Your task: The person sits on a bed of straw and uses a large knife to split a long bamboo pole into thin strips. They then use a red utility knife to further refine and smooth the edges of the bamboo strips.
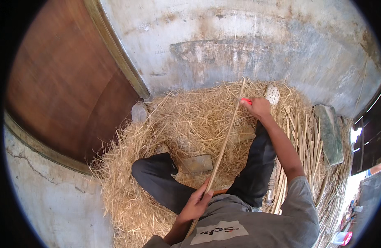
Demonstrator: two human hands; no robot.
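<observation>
A long, pale strip that looks like split bamboo (226,142) slants from my lap up and away toward the far wall. My left hand (194,204) is closed round its near part, close to my waist. Out at arm's length, my right hand (258,108) grips a small tool with a bright red handle (246,101). That tool meets the strip near its far end. Its blade is too small to make out, so its exact kind is unclear.
Thin shavings (190,111) cover the ground around my legs. A brick-like block (197,164) lies between my knees. Split strips (300,140) are piled at right, beside a greenish slab (329,134). A stained wall (223,45) and a brown door (66,78) stand ahead and left.
</observation>
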